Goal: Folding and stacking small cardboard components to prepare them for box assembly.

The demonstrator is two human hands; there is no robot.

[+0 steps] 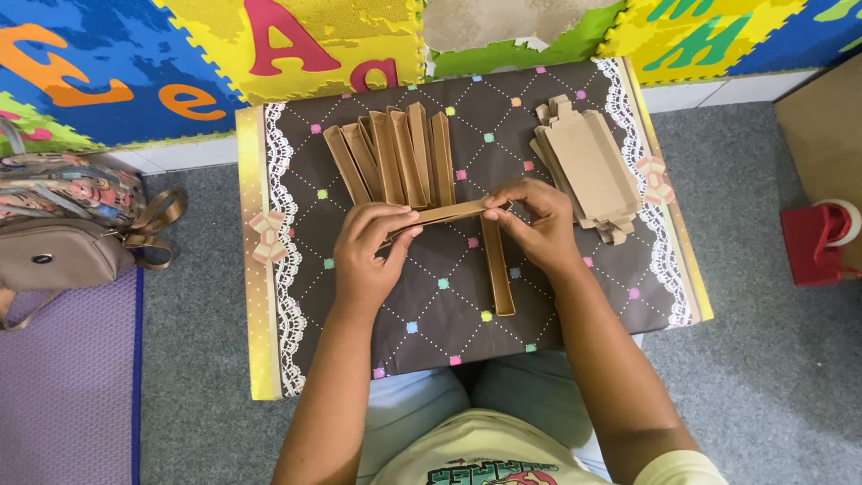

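On the table (pixel 296 296), covered in dark brown dotted paper, a fan of folded brown card strips (pixel 391 157) lies at twelve o'clock from the hands, and a stack of flat card blanks (pixel 588 166) at two o'clock. One loose strip (pixel 496 269) lies at six o'clock, just beneath. A bag (pixel 63 224) sits at nine o'clock, a red tape dispenser (pixel 817 242) at three. Nothing blocks the hands. The left hand (pixel 373 251) and right hand (pixel 534 220) each keep a grip clamped on one end of a long narrow brown card strip (pixel 444 214), held level at the table's centre.
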